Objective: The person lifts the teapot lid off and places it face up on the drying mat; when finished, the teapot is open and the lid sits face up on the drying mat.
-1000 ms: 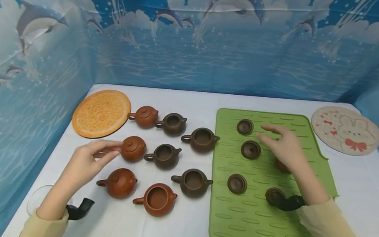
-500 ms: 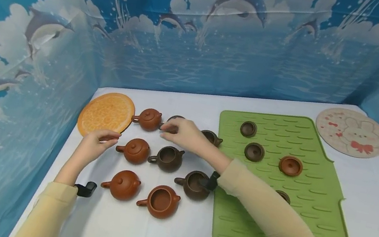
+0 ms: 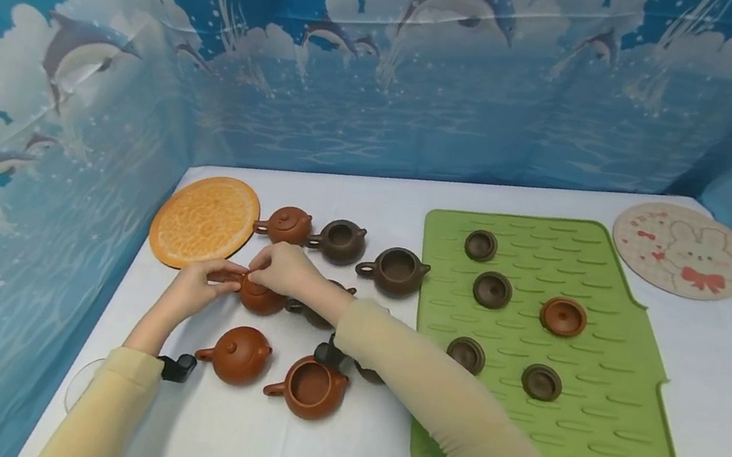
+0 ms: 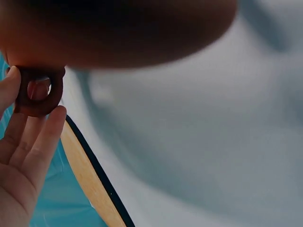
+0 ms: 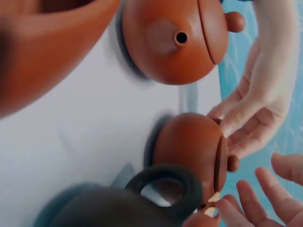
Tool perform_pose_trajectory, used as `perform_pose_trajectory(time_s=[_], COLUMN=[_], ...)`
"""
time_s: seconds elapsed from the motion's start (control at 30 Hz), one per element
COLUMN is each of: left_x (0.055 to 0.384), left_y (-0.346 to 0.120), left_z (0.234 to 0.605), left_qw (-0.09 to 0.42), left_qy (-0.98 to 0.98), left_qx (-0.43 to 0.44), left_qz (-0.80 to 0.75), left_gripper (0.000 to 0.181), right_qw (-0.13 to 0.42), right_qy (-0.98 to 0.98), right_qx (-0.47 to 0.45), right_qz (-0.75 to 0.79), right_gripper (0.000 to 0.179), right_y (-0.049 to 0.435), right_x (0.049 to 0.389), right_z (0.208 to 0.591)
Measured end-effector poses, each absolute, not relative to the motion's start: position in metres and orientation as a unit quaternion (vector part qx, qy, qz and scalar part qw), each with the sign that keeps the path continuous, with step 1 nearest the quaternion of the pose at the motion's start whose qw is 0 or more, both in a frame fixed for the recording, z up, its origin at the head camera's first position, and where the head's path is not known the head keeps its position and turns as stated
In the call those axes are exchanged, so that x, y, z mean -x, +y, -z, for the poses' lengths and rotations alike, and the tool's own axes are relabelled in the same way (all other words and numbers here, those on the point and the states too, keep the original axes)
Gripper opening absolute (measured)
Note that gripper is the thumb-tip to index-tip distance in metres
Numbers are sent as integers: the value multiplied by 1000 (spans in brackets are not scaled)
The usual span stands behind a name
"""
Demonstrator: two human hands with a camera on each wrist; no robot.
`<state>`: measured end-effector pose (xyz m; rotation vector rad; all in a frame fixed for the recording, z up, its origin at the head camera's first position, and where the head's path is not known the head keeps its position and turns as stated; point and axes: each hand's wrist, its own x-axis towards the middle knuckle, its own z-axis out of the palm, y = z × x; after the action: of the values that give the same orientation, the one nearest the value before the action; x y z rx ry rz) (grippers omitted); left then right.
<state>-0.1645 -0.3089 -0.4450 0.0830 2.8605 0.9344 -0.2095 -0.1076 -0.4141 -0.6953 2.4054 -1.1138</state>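
Note:
My left hand (image 3: 196,292) pinches the ring handle (image 4: 39,109) of a reddish-brown lidded teapot (image 3: 261,300), the middle one of the left column, which stands on the white cloth. Above its lid hovers my right hand (image 3: 288,270). In the right wrist view, the fingers of that right hand (image 5: 265,196) are spread beside the lid's round knob (image 5: 233,163), apart from it. Two more lidded reddish teapots stand behind (image 3: 288,225) and in front (image 3: 238,355). My right forearm partly covers a dark teapot (image 3: 314,315) and another beyond it.
Lidless teapots include two dark ones (image 3: 338,241) (image 3: 395,270) at the back and a reddish one (image 3: 311,388) in front. Several loose lids, one reddish (image 3: 563,317), lie on a green mat (image 3: 591,452). An orange-slice mat (image 3: 205,223) and rabbit mat (image 3: 681,251) flank the back.
My right hand has travelled left from the green mat, over the dark teapots, to the middle reddish teapot. My left hand, apart from it half a second ago, now holds its handle.

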Motion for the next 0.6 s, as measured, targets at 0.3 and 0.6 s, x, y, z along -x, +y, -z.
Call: perform_pose_trajectory(time_s=[0.3,0.6], left_x=[166,164], left_y=[-308,-307], left_z=[446,449], left_qw=[66,67], left_qy=[948,950], left_qx=[-13,7], left_qz=[-312,-305], left_gripper=[27,28], right_qw=[146,115], right_qy=[910,919], right_qx=[274,288], right_qz=[276,242], right_gripper=[21,14], right_y=[-121,-122], right_x=[203,198], right_z=[418,417])
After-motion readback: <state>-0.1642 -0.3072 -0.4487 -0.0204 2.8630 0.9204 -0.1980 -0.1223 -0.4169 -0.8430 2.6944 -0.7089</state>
